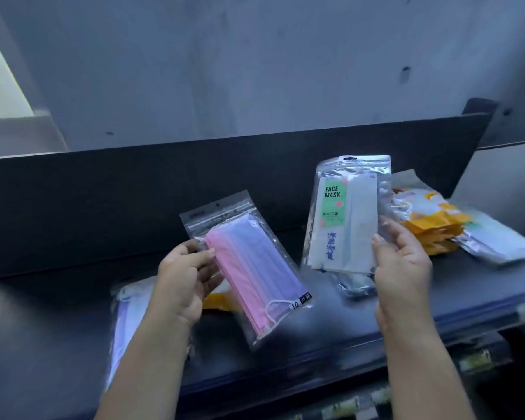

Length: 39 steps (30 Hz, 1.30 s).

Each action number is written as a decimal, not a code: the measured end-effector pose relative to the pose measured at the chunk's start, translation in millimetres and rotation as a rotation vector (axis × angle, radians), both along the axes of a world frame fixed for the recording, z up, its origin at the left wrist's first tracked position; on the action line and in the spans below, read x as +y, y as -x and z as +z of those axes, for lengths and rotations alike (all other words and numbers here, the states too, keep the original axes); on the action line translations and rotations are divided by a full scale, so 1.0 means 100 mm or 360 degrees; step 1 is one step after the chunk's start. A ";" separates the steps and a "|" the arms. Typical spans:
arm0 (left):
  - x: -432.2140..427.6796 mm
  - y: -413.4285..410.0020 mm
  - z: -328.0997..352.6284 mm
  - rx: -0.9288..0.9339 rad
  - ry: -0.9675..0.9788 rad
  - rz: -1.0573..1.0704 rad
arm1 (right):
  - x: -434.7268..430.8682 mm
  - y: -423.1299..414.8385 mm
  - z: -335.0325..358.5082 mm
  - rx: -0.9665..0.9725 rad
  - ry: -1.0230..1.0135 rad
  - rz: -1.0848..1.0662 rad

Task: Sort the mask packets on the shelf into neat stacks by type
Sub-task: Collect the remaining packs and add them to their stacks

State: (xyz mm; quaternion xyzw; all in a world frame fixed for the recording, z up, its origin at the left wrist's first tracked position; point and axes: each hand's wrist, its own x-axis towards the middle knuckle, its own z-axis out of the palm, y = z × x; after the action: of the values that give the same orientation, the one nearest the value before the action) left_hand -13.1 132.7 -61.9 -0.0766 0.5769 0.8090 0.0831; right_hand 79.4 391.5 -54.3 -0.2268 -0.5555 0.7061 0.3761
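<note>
At the far left of the shelf (58, 313) a pale lilac packet (125, 316) lay flat, its long axis running roughly from 12 to 6 o'clock. Our left hand (185, 277) hung just above and beside it, at about its 2 o'clock. That hand's fingers (203, 256) were curled around the left edge of the pink-and-purple packet (252, 268), pinching it and holding it clear of the shelf. This packet's long axis slanted from 11 o'clock down to 5 o'clock, with the hang-hole end uppermost. We judged it the same type as the lilac one, so its likely home lay at 7 o'clock from the fingers, on the left hand's own side and well apart from the right. A scrap of yellow packet (215, 300) showed beneath it. Further right, our right hand (403, 262) held the Face Mask packet (343, 216) nearly upright, 12 to 6 o'clock. The thumb lay on its front and the fingers were wrapped behind its right edge. Under it a small crumpled packet (355, 284) rested on the shelf. At 2 o'clock from the right hand sat the orange stack (431, 228), and beyond that, at 3 o'clock, a white packet (497, 241). We could not tell whether this last one matched the Face Mask type.
</note>
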 end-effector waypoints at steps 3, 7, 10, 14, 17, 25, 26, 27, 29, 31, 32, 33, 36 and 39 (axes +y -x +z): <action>0.61 0.00 0.02 0.0030 0.0127 -0.0042 | 0.50 0.02 0.09 -0.0012 -0.0006 -0.0008; 1.35 0.08 -0.02 0.0026 0.0222 -0.0082 | 1.06 0.08 0.15 -0.0076 -0.0108 0.0091; 1.79 0.18 -0.11 0.0037 0.0335 -0.0085 | 1.38 0.14 0.19 -0.0164 -0.0220 0.0194; 2.23 0.28 -0.30 0.0051 0.0472 -0.0050 | 1.68 0.25 0.21 -0.0237 -0.0281 0.0271; 2.42 0.35 -0.39 0.0137 0.0756 0.0095 | 1.83 0.30 0.23 -0.0240 -0.0264 0.0351; 2.66 0.30 -0.29 0.0449 0.1941 -0.0205 | 2.12 0.40 0.14 -0.0302 -0.0303 0.0493; 2.68 0.29 -0.28 0.0431 0.2056 -0.0295 | 2.15 0.41 0.13 -0.0304 -0.0309 0.0507; 2.70 0.28 -0.28 0.0430 0.2135 -0.0329 | 2.17 0.42 0.14 -0.0298 -0.0315 0.0524; 2.73 0.26 -0.27 0.0463 0.2268 -0.0280 | 2.19 0.42 0.15 -0.0281 -0.0314 0.0538; 2.74 0.24 -0.25 0.0605 0.2305 -0.0135 | 2.20 0.41 0.16 -0.0248 -0.0288 0.0551; 2.75 0.21 -0.21 0.0698 0.2201 -0.0045 | 2.21 0.40 0.15 -0.0228 -0.0269 0.0557; 2.76 0.15 -0.16 0.0786 0.2034 0.0040 | 2.22 0.40 0.14 -0.0208 -0.0250 0.0561; 2.84 -0.08 0.07 0.1003 0.1664 0.0207 | 2.25 0.38 0.13 -0.0136 -0.0179 0.0603; 2.91 -0.31 0.24 0.1236 0.1673 0.0076 | 2.23 0.33 0.14 -0.0088 -0.0107 0.0653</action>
State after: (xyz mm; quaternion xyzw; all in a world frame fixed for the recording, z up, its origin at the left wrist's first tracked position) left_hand 17.7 424.2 -37.9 0.1780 0.8817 0.3895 -0.1978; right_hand 46.8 614.9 -40.1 -0.1154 -0.6234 0.7424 0.2165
